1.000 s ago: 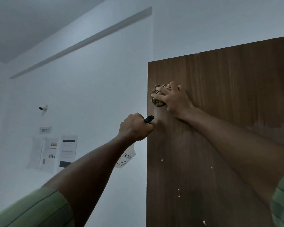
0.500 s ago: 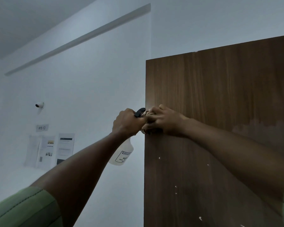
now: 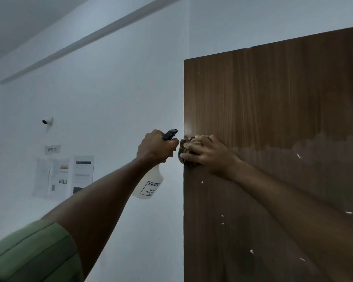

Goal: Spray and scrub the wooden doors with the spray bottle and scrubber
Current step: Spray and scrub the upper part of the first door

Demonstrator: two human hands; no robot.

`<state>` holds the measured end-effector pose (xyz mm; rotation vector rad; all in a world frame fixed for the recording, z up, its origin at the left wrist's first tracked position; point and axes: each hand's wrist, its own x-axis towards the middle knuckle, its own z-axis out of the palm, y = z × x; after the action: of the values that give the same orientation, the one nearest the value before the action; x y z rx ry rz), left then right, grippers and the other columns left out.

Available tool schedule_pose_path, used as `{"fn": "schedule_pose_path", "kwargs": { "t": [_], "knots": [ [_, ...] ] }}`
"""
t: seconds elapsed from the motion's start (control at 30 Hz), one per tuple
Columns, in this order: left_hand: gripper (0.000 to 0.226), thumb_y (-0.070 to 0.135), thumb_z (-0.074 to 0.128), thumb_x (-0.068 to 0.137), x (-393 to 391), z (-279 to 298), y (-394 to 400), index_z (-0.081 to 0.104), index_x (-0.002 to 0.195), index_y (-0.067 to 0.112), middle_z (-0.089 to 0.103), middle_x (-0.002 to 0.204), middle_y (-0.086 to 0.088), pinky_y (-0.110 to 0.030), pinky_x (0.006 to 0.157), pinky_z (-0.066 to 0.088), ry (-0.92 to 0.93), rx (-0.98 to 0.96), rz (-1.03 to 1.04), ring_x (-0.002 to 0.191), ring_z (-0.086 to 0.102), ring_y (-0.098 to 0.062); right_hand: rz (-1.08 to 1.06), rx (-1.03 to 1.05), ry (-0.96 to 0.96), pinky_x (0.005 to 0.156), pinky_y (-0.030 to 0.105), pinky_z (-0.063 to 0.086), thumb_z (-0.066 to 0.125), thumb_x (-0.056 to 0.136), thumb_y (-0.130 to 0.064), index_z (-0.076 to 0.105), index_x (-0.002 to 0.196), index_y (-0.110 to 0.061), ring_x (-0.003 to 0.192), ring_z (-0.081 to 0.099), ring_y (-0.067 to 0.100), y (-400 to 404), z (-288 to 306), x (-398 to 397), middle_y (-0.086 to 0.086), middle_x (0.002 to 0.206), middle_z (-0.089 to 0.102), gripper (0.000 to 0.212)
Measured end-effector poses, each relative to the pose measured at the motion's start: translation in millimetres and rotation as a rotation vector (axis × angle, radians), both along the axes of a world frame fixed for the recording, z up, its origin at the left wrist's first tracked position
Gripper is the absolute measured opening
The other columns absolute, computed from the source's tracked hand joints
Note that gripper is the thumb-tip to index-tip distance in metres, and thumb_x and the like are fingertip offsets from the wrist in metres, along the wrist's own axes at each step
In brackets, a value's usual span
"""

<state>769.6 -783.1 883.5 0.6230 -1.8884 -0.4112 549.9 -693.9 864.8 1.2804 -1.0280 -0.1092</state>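
Observation:
A dark brown wooden door (image 3: 273,102) fills the right side of the view. My right hand (image 3: 209,153) presses a brownish scrubber (image 3: 186,153) against the door's left edge, fingers spread and curled over it. My left hand (image 3: 156,147) grips the neck of a white spray bottle (image 3: 149,185) with a black nozzle, just left of the door edge and almost touching the scrubber. The bottle's body hangs below my fist, and its label is partly hidden by my forearm.
A pale smeared patch (image 3: 314,147) and small white flecks mark the door's right and lower part. On the white wall to the left hang papers (image 3: 63,176), a "WS 13" sign (image 3: 52,149) and a small camera (image 3: 47,121).
My right hand slid the scrubber down the door's left edge from its higher spot, then held near the bottle. My left hand stayed level with the bottle beside the edge.

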Motion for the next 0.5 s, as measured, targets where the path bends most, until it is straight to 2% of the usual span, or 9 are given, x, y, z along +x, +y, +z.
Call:
{"fn": "schedule_pose_path", "kwargs": {
  "t": [0.07,0.17,0.23,0.3,0.37,0.43,0.47,0.5],
  "knots": [
    [0.024,0.031,0.067,0.088,-5.8,-4.4,3.2,0.078,0.075,0.014,0.077,0.065,0.003,-0.035,0.066,0.062,-0.003,-0.010,-0.017,0.047,0.065,-0.015,-0.008,-0.057,-0.015,0.082,0.045,0.044,0.053,0.086,-0.005,0.060,0.137,-0.034,0.122,0.051,0.034,7.3,17.5,-5.1,-0.001,0.144,0.057,0.059],
    [0.025,0.033,0.068,0.088,-14.4,-15.3,9.0,0.078,0.077,0.013,0.078,0.067,0.001,-0.037,0.066,0.063,-0.007,0.011,-0.068,0.048,0.065,-0.014,0.052,-0.337,-0.350,0.084,0.048,0.044,0.054,0.081,-0.004,0.065,0.135,-0.030,0.119,0.050,0.038,12.3,29.2,9.6,0.002,0.144,0.059,0.060],
    [0.032,0.042,0.066,0.081,-16.8,-26.3,14.5,0.078,0.075,0.013,0.077,0.066,0.001,-0.036,0.067,0.063,-0.004,0.048,-0.096,0.048,0.065,-0.015,0.061,-0.404,-0.456,0.087,0.051,0.043,0.048,0.078,-0.002,0.063,0.138,-0.028,0.122,0.050,0.042,3.0,1.2,19.3,0.004,0.148,0.057,0.067],
    [0.043,0.050,0.059,0.070,-15.4,-36.3,18.3,0.077,0.075,0.012,0.077,0.066,0.001,-0.033,0.065,0.060,0.007,0.086,-0.112,0.047,0.063,-0.016,0.056,-0.315,-0.345,0.084,0.047,0.041,0.055,0.078,-0.005,0.064,0.134,-0.028,0.120,0.051,0.042,-6.8,-41.7,18.9,0.004,0.144,0.059,0.062],
    [0.045,0.050,0.057,0.069,-14.5,-43.0,16.0,0.077,0.077,0.010,0.078,0.069,-0.002,-0.033,0.062,0.059,0.015,0.096,-0.113,0.046,0.063,-0.016,0.069,-0.133,-0.119,0.082,0.044,0.041,0.057,0.089,-0.010,0.065,0.130,-0.030,0.120,0.056,0.039,-6.7,-65.5,4.2,0.003,0.139,0.063,0.047],
    [0.037,0.046,0.062,0.075,-12.8,-46.3,13.1,0.077,0.075,0.012,0.078,0.067,-0.001,-0.033,0.060,0.056,0.005,0.089,-0.111,0.045,0.062,-0.014,0.023,0.007,0.090,0.083,0.044,0.045,0.054,0.096,-0.011,0.062,0.133,-0.032,0.121,0.060,0.037,7.2,-45.6,-10.2,0.001,0.140,0.062,0.044],
    [0.032,0.043,0.065,0.080,-11.9,-46.4,12.4,0.077,0.074,0.014,0.077,0.066,0.000,-0.031,0.059,0.055,-0.005,0.079,-0.102,0.044,0.061,-0.012,0.022,0.019,0.134,0.083,0.044,0.047,0.055,0.095,-0.011,0.062,0.135,-0.033,0.121,0.060,0.036,12.9,-28.1,-15.6,0.001,0.142,0.061,0.046],
    [0.028,0.038,0.067,0.084,-11.3,-45.9,11.7,0.077,0.074,0.015,0.077,0.066,0.001,-0.030,0.059,0.056,-0.016,0.069,-0.089,0.044,0.061,-0.012,0.017,-0.020,0.093,0.082,0.045,0.048,0.058,0.093,-0.009,0.063,0.134,-0.032,0.121,0.058,0.037,19.4,-10.4,-16.2,0.002,0.143,0.060,0.048]
  ]
}}
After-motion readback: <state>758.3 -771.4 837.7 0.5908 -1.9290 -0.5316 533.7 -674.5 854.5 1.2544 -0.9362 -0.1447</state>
